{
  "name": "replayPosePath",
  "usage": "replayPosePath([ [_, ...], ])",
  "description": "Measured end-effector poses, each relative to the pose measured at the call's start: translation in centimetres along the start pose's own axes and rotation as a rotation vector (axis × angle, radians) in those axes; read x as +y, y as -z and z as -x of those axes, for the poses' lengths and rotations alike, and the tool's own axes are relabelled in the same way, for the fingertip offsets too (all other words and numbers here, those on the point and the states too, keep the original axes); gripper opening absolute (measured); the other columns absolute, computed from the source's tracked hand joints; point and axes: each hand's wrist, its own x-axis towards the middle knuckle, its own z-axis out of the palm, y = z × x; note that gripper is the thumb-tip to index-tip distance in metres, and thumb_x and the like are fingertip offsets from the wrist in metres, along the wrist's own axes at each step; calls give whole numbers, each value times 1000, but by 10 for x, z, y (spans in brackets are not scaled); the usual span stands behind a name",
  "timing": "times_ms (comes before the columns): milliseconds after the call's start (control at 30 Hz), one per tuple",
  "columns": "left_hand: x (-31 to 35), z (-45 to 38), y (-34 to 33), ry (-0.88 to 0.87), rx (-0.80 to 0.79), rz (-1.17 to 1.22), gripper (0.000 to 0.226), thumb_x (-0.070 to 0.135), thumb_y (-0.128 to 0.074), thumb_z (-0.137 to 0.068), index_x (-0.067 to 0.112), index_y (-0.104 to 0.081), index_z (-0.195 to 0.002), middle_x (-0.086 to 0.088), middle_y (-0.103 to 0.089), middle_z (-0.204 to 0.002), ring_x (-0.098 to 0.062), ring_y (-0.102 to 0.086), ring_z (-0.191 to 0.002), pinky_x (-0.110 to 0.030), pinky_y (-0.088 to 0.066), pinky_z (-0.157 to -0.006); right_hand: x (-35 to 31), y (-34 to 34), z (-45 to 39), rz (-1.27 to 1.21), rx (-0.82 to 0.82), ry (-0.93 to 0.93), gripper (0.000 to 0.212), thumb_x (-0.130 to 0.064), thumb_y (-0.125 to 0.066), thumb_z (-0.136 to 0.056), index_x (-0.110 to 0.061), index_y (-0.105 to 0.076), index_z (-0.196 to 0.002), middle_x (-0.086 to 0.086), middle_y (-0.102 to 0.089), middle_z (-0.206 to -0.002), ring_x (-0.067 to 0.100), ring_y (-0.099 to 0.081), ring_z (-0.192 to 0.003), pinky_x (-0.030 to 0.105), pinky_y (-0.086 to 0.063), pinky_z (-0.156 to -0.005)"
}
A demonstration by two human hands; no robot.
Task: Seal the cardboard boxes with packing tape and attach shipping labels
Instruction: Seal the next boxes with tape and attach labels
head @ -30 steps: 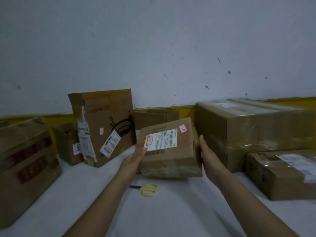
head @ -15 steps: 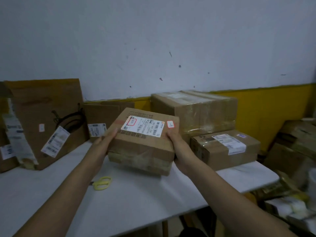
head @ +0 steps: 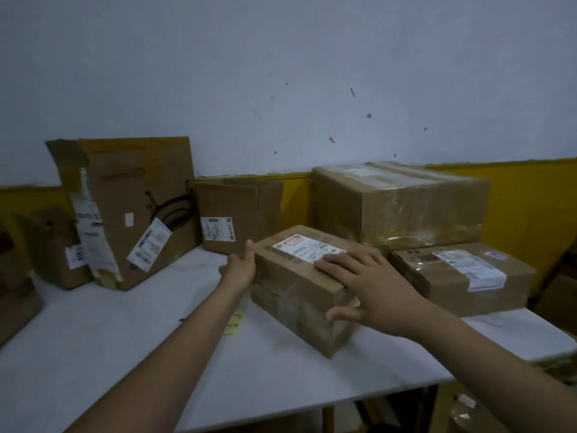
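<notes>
White tabletop (head: pixel 131 348) runs from the near edge back to a pale wall with a yellow band, and the box in hand (head: pixel 299 285) sits on it right of centre, its long axis running from the near right corner away to the far left. Nearest the viewer, the right hand (head: pixel 371 285) lies flat on the box's near end, fingers straight and spread over the corner of the shipping label (head: pixel 307 249), thumb hanging down the near side; it presses rather than grips. Farther along, the left hand (head: pixel 242 265) stands with straight fingers against the far left end face, thumb up at the top edge, likewise holding nothing. So the box lies between the two palms, the label just ahead of the right fingertips. Judging by this, smoothing the label calls for the right hand to sweep away along the long axis while the left braces the end. Yellow scissors (head: pixel 233 323) lie just beside the left forearm. Beyond stand a small labelled box (head: pixel 462 276), a big taped box (head: pixel 402 204) and a tall torn box (head: pixel 137 210).
</notes>
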Motion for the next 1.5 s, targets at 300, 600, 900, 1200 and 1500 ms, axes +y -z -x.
replayPosePath([
  [300, 76, -24, 23, -701, 377, -475, 52, 35, -61, -97, 9, -47, -139, -13, -44, -138, -30, -43, -128, -42, -45, -96, -39, -8, -65, 97, -19, -229, 98, -86, -15, -77, -26, -21, -153, 11, -26, -157, 34, -24, -143, 52, -20, -118],
  [600, 133, -85, -7, -750, 311, -865, 94, 64, -61, -87, 13, -22, -156, -13, -27, -157, -32, -28, -144, -44, -29, -114, -10, -11, -96, 27, -151, -150, 84, -63, -34, -96, -19, 1, -158, 8, 5, -165, 29, 1, -152, 45, 1, -122],
  [900, 134, -126, 19, -604, 373, -942, 27, 35, -60, -99, 15, -74, -111, -8, -59, -125, -33, -43, -126, -48, -29, -106, -13, -23, -112, 43, -100, -208, 85, -66, -32, -96, -13, -5, -157, 15, -1, -165, 34, -4, -152, 48, -4, -122],
  [1200, 95, -105, 107, -650, 140, -830, 20, 26, -49, -105, 11, -60, -112, -11, -21, -155, -37, -23, -137, -45, -29, -113, 8, -45, -166, -55, 13, -181, 64, -34, -45, -102, -15, -14, -155, 10, -1, -165, 29, 3, -152, 51, 3, -120],
  [1500, 63, -104, 90, -597, 72, -460, 15, 24, -44, -107, 24, -45, -91, -21, -25, -160, -34, -19, -151, -39, -34, -102, 26, -71, -237, 104, 138, -434, 61, -13, -57, -95, -7, -24, -146, 19, -35, -149, 35, -35, -137, 40, -34, -115],
])
